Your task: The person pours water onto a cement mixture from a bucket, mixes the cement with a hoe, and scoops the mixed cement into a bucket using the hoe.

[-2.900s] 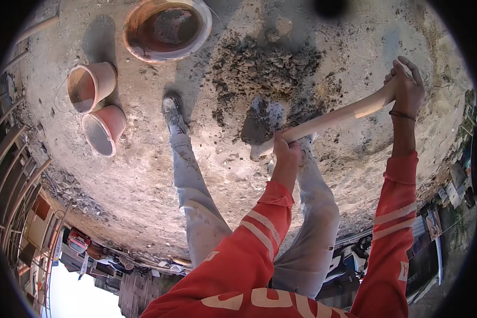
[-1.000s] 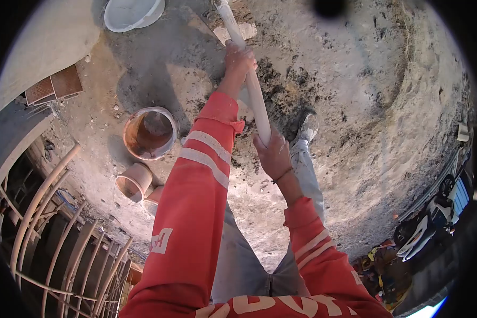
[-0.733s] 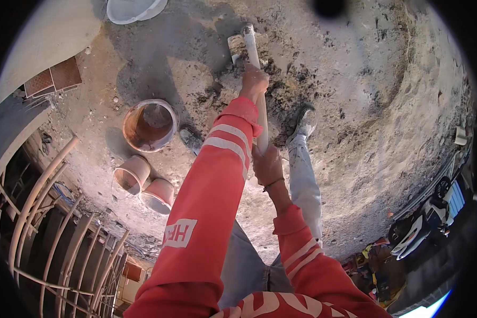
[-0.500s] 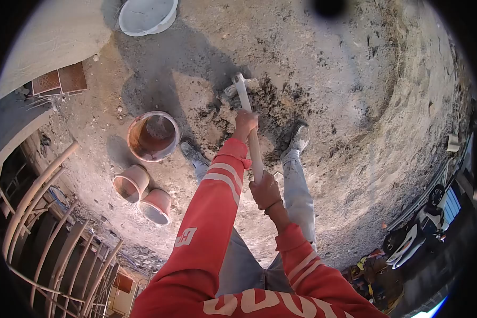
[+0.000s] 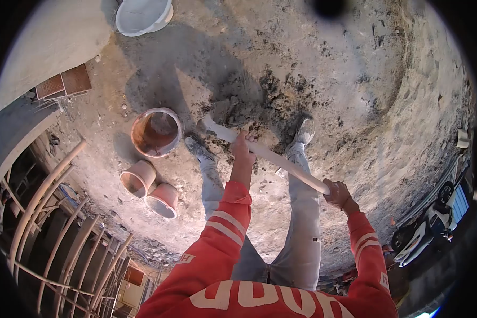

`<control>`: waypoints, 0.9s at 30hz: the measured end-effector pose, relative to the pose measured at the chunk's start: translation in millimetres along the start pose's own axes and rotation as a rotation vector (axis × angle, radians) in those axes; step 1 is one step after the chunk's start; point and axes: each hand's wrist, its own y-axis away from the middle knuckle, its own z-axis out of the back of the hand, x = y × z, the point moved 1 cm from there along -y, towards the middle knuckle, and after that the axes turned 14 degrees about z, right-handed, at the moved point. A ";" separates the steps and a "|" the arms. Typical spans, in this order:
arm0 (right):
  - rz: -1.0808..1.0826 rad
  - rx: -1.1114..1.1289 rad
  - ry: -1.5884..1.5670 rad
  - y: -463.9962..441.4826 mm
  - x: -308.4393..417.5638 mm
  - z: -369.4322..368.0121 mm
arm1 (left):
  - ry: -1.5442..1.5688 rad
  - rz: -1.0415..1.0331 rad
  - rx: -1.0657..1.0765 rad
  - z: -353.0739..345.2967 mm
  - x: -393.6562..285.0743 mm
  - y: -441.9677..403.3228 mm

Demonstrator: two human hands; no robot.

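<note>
A hoe (image 5: 289, 167) with a long pale wooden handle slants from the ground between my feet toward my right side. My left hand (image 5: 243, 146) is wrapped round the handle toward its head end. Farther back, my right hand (image 5: 338, 194) grips the rear end of the handle. The hoe's head is low at the left edge of a heap of dark, wet-looking mortar (image 5: 238, 103), and its blade is hard to make out. My shoes stand on the near side of the heap, one to each side.
To the left stand a large bucket (image 5: 138, 135) and two smaller buckets (image 5: 146, 170) (image 5: 169, 193). A pale basin (image 5: 161, 21) lies at the top. Bent wooden poles (image 5: 40, 185) are at lower left. A motorbike (image 5: 421, 233) is parked at the right.
The hoe has swung from nearly upright in view to a slant, its head coming nearer and left. My right hand has moved out to the right; my left hand has dropped slightly.
</note>
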 end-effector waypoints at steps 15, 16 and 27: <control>-0.294 -0.111 -0.172 -128.6 179.3 -16.2 | -0.412 -0.015 -0.242 -7.6 -61.9 -102.0; -0.247 -0.213 -0.250 -134.7 190.5 -15.9 | -0.433 -0.083 -0.225 -18.0 -74.7 -93.2; -0.161 -0.266 -0.160 -268.4 252.2 -25.4 | -0.618 -0.330 -0.100 -37.2 -242.0 -46.9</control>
